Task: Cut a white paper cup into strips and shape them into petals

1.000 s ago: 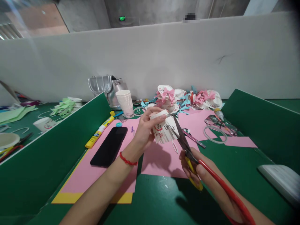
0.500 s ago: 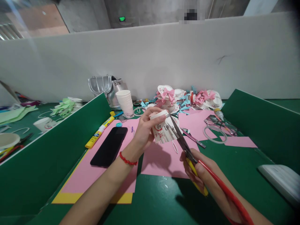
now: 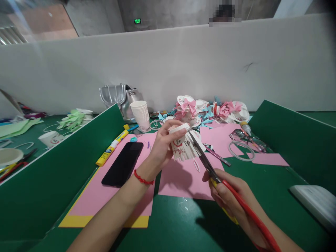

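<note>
My left hand [image 3: 168, 140] grips a white paper cup [image 3: 183, 144] printed with red and black marks, its side slit into narrow strips. In my right hand [image 3: 231, 196] is a pair of scissors [image 3: 207, 164] with red and yellow handles. The blades lie at the cup's right side, nearly closed, with their tips near the rim by my left fingertips. Under both hands a pink sheet of paper [image 3: 183, 182] rests on the green table.
To the left lie a black phone [image 3: 123, 163] and yellow glue sticks [image 3: 111, 148]. A stack of paper cups [image 3: 140, 115] stands behind, near a silver bag [image 3: 118, 98]. Cut cups with pink bows [image 3: 189, 106], glasses [image 3: 256, 141] and a tape ring [image 3: 240, 151] lie at the back right.
The scissor blades have come closer together at the cup's side, and my right hand has tightened round the handles. My left hand and the cup have barely moved.
</note>
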Tool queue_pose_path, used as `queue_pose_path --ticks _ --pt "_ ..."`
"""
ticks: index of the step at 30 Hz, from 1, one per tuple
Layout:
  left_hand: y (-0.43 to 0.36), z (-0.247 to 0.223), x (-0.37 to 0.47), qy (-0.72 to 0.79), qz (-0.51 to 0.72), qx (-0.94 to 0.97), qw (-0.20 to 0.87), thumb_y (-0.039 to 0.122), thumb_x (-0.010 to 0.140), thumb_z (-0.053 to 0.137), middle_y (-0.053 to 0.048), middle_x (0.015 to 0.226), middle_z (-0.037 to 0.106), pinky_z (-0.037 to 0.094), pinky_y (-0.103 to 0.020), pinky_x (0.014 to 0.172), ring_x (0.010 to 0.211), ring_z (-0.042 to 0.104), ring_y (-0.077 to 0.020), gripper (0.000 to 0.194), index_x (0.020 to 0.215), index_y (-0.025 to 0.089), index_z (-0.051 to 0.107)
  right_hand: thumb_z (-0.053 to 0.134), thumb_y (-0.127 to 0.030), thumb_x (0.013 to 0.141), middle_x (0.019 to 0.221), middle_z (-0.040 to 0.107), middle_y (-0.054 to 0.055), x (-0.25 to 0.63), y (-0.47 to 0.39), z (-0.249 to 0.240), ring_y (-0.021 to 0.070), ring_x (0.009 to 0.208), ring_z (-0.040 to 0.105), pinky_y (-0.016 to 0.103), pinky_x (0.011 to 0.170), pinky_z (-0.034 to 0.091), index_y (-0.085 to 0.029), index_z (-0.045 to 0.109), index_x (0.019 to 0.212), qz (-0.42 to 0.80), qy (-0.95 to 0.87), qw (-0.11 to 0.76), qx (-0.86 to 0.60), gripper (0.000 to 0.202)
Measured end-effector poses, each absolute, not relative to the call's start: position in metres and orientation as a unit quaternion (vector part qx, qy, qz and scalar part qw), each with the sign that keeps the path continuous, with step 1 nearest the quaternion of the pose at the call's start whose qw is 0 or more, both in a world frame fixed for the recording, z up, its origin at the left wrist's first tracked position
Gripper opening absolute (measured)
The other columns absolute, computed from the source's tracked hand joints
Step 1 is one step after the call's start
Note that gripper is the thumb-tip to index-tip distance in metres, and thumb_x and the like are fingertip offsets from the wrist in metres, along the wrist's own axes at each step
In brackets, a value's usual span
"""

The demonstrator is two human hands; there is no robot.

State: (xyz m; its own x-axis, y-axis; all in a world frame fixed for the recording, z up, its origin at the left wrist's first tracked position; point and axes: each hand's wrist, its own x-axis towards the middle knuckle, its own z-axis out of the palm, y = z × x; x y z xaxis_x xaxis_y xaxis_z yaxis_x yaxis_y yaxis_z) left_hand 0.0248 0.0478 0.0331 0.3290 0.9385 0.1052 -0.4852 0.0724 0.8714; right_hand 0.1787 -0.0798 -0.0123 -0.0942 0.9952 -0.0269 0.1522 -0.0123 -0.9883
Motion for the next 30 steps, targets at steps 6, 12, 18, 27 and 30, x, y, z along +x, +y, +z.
queue_pose_path --ticks 6,12,18,27,30 --pt "0.0477 0.0326 0.0238 0.258 0.512 0.450 0.684 0.022 0.058 0.081 0.005 0.069 0.061 0.049 -0.022 0.060 0.064 0.061 -0.0105 0.027 0.074 0.020 0.060 0.045 -0.071 0.086 0.057 0.027 -0.007 0.1783 -0.0791 -0.0165 0.0108 0.050 0.021 0.027 0.046 0.014 -0.018 0.058 0.083 0.476 -0.562 0.440 -0.513 0.055" --pt "0.0480 0.0325 0.0229 0.260 0.511 0.452 0.684 0.022 0.059 0.081 0.004 0.071 0.063 0.048 -0.023 0.060 0.063 0.061 -0.0111 0.026 0.075 0.020 0.060 0.045 -0.071 0.086 0.052 0.030 -0.007 0.1766 -0.0790 -0.0149 0.0100 0.045 0.026 0.025 0.042 0.018 -0.018 0.056 0.076 0.470 -0.560 0.443 -0.519 0.055" --pt "0.0480 0.0325 0.0237 0.264 0.512 0.450 0.683 0.022 0.058 0.082 0.003 0.075 0.066 0.049 -0.024 0.061 0.066 0.063 -0.0123 0.028 0.076 0.020 0.060 0.051 -0.064 0.087 0.047 0.032 -0.007 0.1749 -0.0796 -0.0100 0.0103 0.042 0.028 0.026 0.042 0.020 -0.020 0.053 0.069 0.440 -0.570 0.447 -0.531 0.047" --pt "0.0485 0.0315 0.0228 0.261 0.511 0.450 0.684 0.022 0.058 0.081 0.002 0.077 0.067 0.049 -0.024 0.060 0.065 0.063 -0.0117 0.028 0.076 0.020 0.060 0.053 -0.065 0.085 0.046 0.030 -0.008 0.1735 -0.0803 -0.0087 0.0097 0.041 0.026 0.026 0.041 0.018 -0.021 0.051 0.066 0.439 -0.558 0.449 -0.542 0.048" --pt "0.0484 0.0315 0.0233 0.259 0.511 0.454 0.682 0.022 0.059 0.081 0.002 0.078 0.067 0.049 -0.024 0.061 0.067 0.063 -0.0119 0.027 0.076 0.020 0.060 0.052 -0.065 0.085 0.049 0.028 -0.008 0.1736 -0.0800 -0.0098 0.0100 0.043 0.024 0.026 0.042 0.016 -0.021 0.048 0.065 0.432 -0.564 0.446 -0.544 0.048"
